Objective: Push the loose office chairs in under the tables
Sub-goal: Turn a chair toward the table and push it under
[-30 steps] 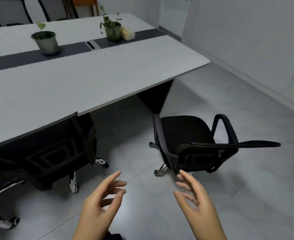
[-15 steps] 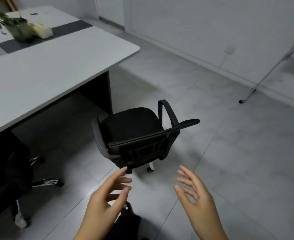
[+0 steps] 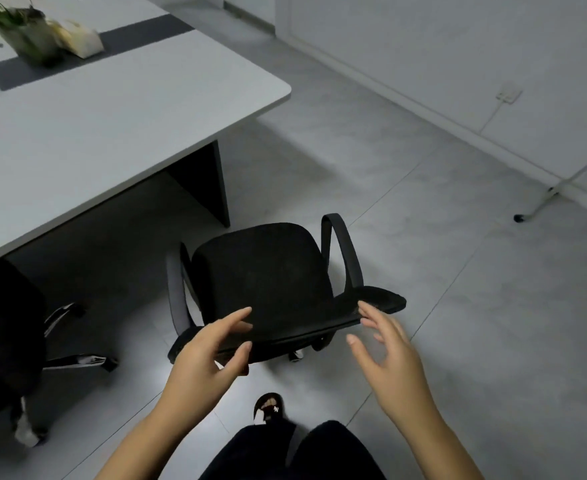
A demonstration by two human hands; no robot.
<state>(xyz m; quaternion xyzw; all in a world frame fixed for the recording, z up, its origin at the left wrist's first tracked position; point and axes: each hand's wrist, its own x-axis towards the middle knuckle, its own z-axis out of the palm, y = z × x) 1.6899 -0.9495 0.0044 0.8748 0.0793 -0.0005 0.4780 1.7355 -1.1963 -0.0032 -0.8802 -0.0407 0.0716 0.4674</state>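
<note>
On the floor just beyond the table [image 3: 119, 109] corner stood the loose office chair [image 3: 264, 282], not tucked under. Left hand [image 3: 209, 355] and right hand [image 3: 389, 355] hovered spread at its backrest, gripping nothing

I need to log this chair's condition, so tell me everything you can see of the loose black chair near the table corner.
The loose chair is black, with a fabric-looking seat, two looped armrests and a backrest seen edge-on from above; casters peek out beneath. It stands upright on the grey floor, outside the table, seat facing it. The left hand and right hand reach its backrest top; contact is unclear.
</note>
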